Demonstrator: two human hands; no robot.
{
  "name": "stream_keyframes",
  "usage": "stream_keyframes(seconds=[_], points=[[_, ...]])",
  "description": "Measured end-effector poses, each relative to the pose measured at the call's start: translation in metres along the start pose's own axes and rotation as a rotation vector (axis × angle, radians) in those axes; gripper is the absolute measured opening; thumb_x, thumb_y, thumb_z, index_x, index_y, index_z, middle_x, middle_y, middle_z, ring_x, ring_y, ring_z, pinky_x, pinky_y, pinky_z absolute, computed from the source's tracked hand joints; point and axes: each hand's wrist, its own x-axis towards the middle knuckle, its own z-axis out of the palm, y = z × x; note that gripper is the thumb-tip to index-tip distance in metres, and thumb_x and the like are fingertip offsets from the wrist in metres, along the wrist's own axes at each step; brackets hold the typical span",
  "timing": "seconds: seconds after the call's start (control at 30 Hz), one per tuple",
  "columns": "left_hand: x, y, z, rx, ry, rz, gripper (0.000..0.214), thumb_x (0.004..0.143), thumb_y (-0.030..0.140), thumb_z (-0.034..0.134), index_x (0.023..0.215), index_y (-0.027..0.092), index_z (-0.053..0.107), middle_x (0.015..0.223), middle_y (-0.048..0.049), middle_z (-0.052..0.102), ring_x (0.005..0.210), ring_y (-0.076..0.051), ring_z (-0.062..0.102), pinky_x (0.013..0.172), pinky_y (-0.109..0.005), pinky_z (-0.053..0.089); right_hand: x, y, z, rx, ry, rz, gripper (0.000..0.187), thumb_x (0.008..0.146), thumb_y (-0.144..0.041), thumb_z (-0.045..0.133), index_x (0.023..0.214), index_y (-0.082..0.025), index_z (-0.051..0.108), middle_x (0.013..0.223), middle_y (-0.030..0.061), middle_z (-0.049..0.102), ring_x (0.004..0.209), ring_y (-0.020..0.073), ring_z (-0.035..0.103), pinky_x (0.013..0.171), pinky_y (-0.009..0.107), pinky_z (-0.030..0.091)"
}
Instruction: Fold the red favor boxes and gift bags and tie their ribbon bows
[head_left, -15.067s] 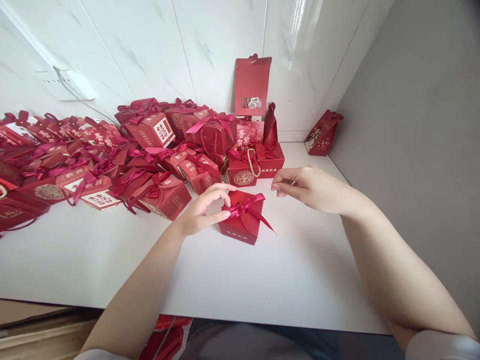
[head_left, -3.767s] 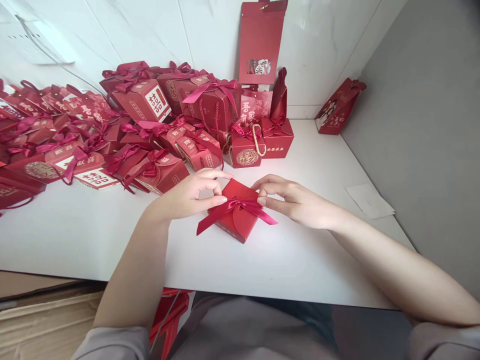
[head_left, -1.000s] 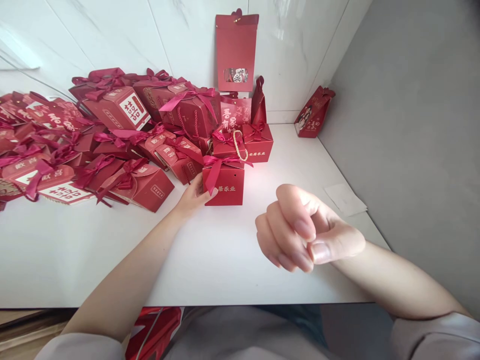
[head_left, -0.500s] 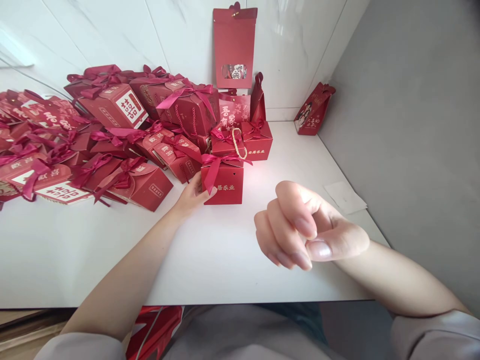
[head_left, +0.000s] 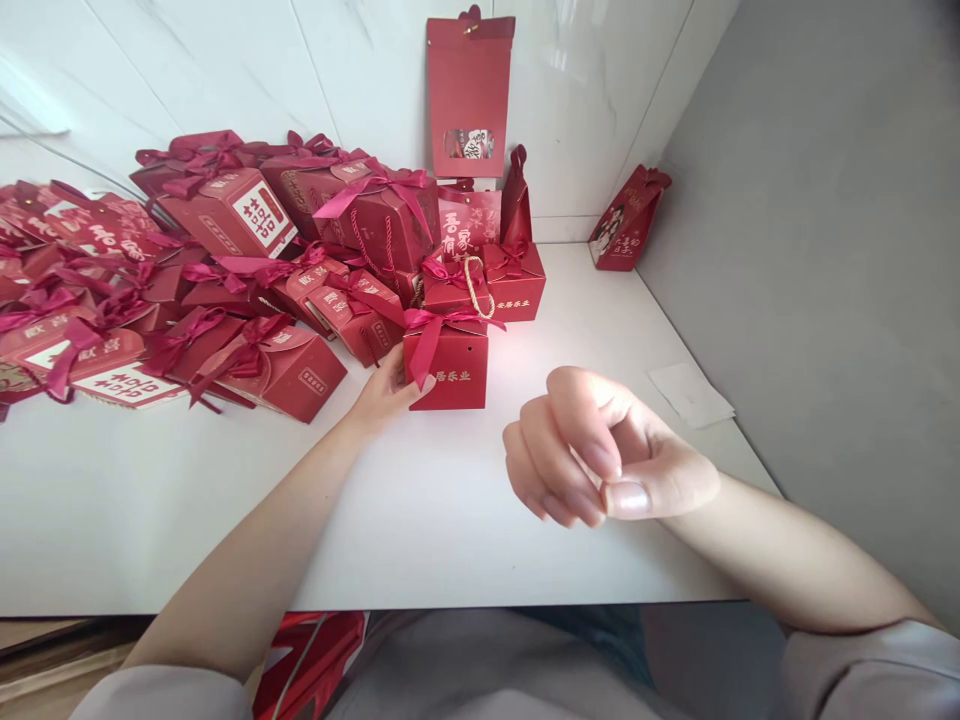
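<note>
Our left hand (head_left: pixel 381 396) is closed round the left side of one red box (head_left: pixel 459 372), thumb on its front, the other fingers mostly hidden by the edge. The box stands upright on the white table (head_left: pixel 427 520), with one ribbon (head_left: pixel 425 352) bowed on top, one tail hanging beside our thumb, and one small hole (head_left: pixel 470 349) showing in its front. Our right hand (head_left: pixel 607 450) is in the air to the right, nearer us, its fingers curled into a loose fist, thumb tip by a fingertip, holding nothing that we can make out.

Just behind the box we count two others: a cord box (head_left: pixel 448 293) with one gold cord (head_left: pixel 472 284), and beside it a side box (head_left: pixel 519 287). Beyond them are three bags: one pink bag (head_left: pixel 469 215), one slim bag (head_left: pixel 517 207) and one tall bag (head_left: pixel 469 95) upright before the wall (head_left: pixel 585 110). One corner bag (head_left: pixel 628 222) stands well apart to the right. Leftward spreads a pile (head_left: pixel 169 285) of ribboned boxes, too overlapped for us to count. Near the table's right edge lies some paper (head_left: pixel 690 393).
</note>
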Motion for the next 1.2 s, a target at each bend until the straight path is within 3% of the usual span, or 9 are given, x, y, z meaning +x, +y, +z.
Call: stream_keyframes(seconds=[0.47, 0.9, 1.07, 1.2], points=[[0.001, -0.002, 0.0, -0.032, -0.028, -0.042, 0.08, 0.072, 0.063, 0.076, 0.134, 0.017, 0.052, 0.131, -0.0164, 0.061, 0.119, -0.035, 0.059, 0.102, -0.047, 0.049, 0.001, -0.002, -0.004, -0.001, -0.086, -0.024, 0.014, 0.088, -0.013, 0.057, 0.087, -0.023, 0.046, 0.068, -0.0045, 0.049, 0.068, 0.0113, 0.05, 0.065, 0.023, 0.045], [0.001, -0.002, -0.001, -0.029, -0.027, -0.033, 0.079, 0.072, 0.062, 0.077, 0.133, 0.018, 0.053, 0.13, -0.0162, 0.062, 0.117, -0.035, 0.061, 0.099, -0.046, 0.051, 0.002, -0.002, -0.003, -0.089, -0.045, -0.047, 0.018, 0.083, -0.014, 0.059, 0.083, -0.024, 0.044, 0.062, -0.0064, 0.047, 0.06, 0.0109, 0.047, 0.059, 0.023, 0.045], [0.002, -0.003, 0.003, -0.065, 0.045, -0.003, 0.075, 0.071, 0.059, 0.08, 0.128, 0.018, 0.056, 0.129, -0.0154, 0.063, 0.118, -0.034, 0.06, 0.1, -0.044, 0.05, -0.004, 0.001, -0.008, -0.324, 0.082, -0.018, 0.016, 0.085, -0.009, 0.059, 0.085, -0.023, 0.049, 0.069, -0.0025, 0.054, 0.066, 0.0137, 0.054, 0.062, 0.027, 0.045], [0.002, 0.0, 0.004, -0.081, 0.17, 0.052, 0.07, 0.069, 0.062, 0.079, 0.12, 0.017, 0.061, 0.122, -0.0138, 0.066, 0.118, -0.034, 0.06, 0.1, -0.043, 0.05, -0.012, 0.032, -0.04, -0.474, 0.353, 0.004, 0.011, 0.086, -0.014, 0.061, 0.086, -0.021, 0.054, 0.073, -0.0017, 0.058, 0.067, 0.0134, 0.054, 0.064, 0.028, 0.042]])
